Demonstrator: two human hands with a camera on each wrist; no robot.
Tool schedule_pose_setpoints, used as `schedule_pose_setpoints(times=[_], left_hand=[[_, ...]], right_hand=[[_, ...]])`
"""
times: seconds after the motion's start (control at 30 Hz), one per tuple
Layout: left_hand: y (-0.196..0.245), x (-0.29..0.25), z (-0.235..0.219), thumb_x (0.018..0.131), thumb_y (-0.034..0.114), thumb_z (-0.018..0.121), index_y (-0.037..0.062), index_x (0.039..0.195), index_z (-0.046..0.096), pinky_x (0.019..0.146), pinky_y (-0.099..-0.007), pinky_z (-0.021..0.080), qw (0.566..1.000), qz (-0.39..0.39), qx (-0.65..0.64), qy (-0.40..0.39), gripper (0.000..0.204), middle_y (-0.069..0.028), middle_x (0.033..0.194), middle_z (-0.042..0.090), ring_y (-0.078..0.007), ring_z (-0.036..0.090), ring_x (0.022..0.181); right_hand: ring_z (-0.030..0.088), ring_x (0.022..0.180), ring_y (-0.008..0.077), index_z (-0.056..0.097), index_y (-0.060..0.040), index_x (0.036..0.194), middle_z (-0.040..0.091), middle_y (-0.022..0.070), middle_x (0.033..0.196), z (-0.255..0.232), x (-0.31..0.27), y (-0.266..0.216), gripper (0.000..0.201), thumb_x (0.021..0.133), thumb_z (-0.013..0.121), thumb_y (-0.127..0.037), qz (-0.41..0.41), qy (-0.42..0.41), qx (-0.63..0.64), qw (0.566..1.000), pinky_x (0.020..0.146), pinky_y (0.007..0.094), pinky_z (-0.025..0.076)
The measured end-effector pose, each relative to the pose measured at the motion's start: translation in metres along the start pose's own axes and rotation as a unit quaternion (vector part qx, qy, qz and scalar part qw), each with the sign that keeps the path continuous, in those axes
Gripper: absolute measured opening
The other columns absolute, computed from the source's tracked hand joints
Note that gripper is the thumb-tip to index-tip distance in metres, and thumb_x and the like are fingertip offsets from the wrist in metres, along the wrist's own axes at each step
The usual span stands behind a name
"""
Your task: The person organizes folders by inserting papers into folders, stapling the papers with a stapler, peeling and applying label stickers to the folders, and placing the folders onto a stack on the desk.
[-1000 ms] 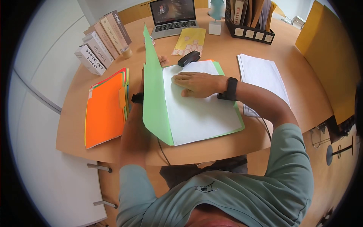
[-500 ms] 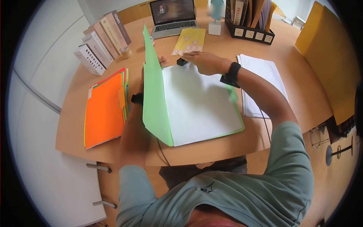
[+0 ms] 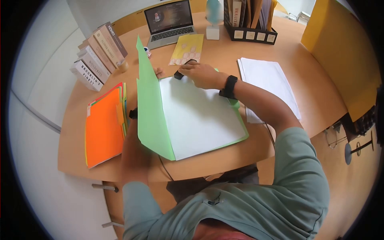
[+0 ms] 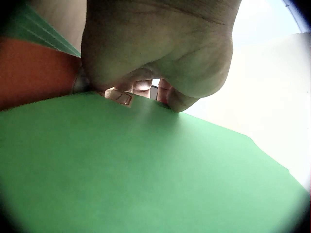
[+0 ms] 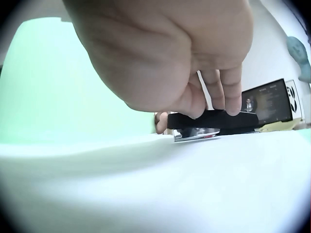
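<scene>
A green folder (image 3: 151, 116) stands spread on the desk, its left cover raised and white paper (image 3: 202, 124) lying on the right side. Behind the raised cover, my left hand (image 4: 160, 43) holds the folder at its edge; only its fingertips (image 3: 159, 72) show past the cover in the head view. My right hand (image 3: 204, 75) grips a black stapler (image 3: 179, 75) at the paper's top edge. In the right wrist view the thumb and fingers pinch the stapler (image 5: 211, 120) from above, low over the white sheet.
Orange and other coloured folders (image 3: 105, 128) lie at left, with a row of books (image 3: 100, 56) behind. White papers (image 3: 270, 86) lie at right. Beyond are a laptop (image 3: 170, 24), a yellow patterned sheet (image 3: 188, 46) and a black file holder (image 3: 252, 36).
My right hand has lifted off the paper, reached forward to the stapler and taken hold of it. The stapler has turned slightly. My left hand stays at the folder; the head view has shifted.
</scene>
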State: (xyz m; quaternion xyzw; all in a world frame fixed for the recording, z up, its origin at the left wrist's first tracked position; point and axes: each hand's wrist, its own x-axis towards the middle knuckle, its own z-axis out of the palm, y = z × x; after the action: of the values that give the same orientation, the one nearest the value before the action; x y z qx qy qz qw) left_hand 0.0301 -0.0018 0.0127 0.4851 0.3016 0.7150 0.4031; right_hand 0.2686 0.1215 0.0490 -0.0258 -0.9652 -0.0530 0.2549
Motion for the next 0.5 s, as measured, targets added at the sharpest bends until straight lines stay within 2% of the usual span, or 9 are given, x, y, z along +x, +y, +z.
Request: schedule_pose_setpoints(times=[0.07, 0.17, 0.3, 0.4, 0.5], left_hand=[[0.002, -0.001, 0.002, 0.097, 0.04, 0.051, 0.0041, 0.114, 0.057, 0.099, -0.0406, 0.045, 1.0, 0.0, 0.009, 0.004, 0.04, -0.0126, 0.117, 0.062, -0.0272, 0.059, 0.111], [-0.001, 0.001, -0.001, 0.097, 0.04, 0.051, 0.0041, 0.114, 0.057, 0.099, -0.0406, 0.045, 1.0, 0.001, 0.019, 0.007, 0.04, -0.0125, 0.117, 0.062, -0.0271, 0.059, 0.111], [0.0, 0.0, 0.0, 0.097, 0.04, 0.05, 0.0041, 0.113, 0.057, 0.098, -0.0406, 0.045, 0.999, 0.01, 0.031, 0.006, 0.04, -0.0125, 0.117, 0.062, -0.0269, 0.059, 0.11], [0.0, 0.001, -0.003, 0.097, 0.041, 0.05, 0.0041, 0.113, 0.058, 0.098, -0.0406, 0.045, 0.999, 0.016, 0.045, 0.008, 0.041, -0.0124, 0.117, 0.062, -0.0268, 0.059, 0.11], [-0.001, 0.002, -0.003, 0.097, 0.041, 0.05, 0.0041, 0.113, 0.058, 0.098, -0.0406, 0.045, 0.998, 0.017, 0.064, 0.017, 0.041, -0.0124, 0.117, 0.062, -0.0267, 0.059, 0.11]], right_hand=[[0.057, 0.109, 0.0316, 0.055, -0.004, 0.124, 0.062, 0.0133, 0.119, -0.003, 0.008, 0.013, 0.048, 0.076, 0.058, 0.001, 0.004, 0.006, 0.029, 1.0, 0.091, 0.0398, 0.049], [0.058, 0.104, 0.0319, 0.06, -0.0046, 0.115, 0.064, 0.0129, 0.113, 0.008, 0.016, 0.031, 0.041, 0.075, 0.057, 0.003, 0.02, 0.03, 0.003, 0.999, 0.09, 0.0395, 0.048], [0.057, 0.101, 0.0313, 0.065, -0.0061, 0.105, 0.066, 0.0108, 0.109, 0.005, 0.026, 0.051, 0.03, 0.076, 0.059, 0.001, 0.048, -0.053, -0.037, 0.997, 0.087, 0.0384, 0.047], [0.056, 0.104, 0.0317, 0.064, -0.0059, 0.109, 0.067, 0.0108, 0.106, -0.009, 0.024, 0.06, 0.033, 0.076, 0.06, -0.003, 0.061, -0.053, -0.032, 0.996, 0.09, 0.038, 0.046], [0.054, 0.105, 0.034, 0.06, -0.003, 0.121, 0.065, 0.0149, 0.11, -0.011, 0.009, 0.051, 0.041, 0.08, 0.062, -0.005, 0.067, -0.069, 0.023, 0.995, 0.093, 0.0398, 0.044]])
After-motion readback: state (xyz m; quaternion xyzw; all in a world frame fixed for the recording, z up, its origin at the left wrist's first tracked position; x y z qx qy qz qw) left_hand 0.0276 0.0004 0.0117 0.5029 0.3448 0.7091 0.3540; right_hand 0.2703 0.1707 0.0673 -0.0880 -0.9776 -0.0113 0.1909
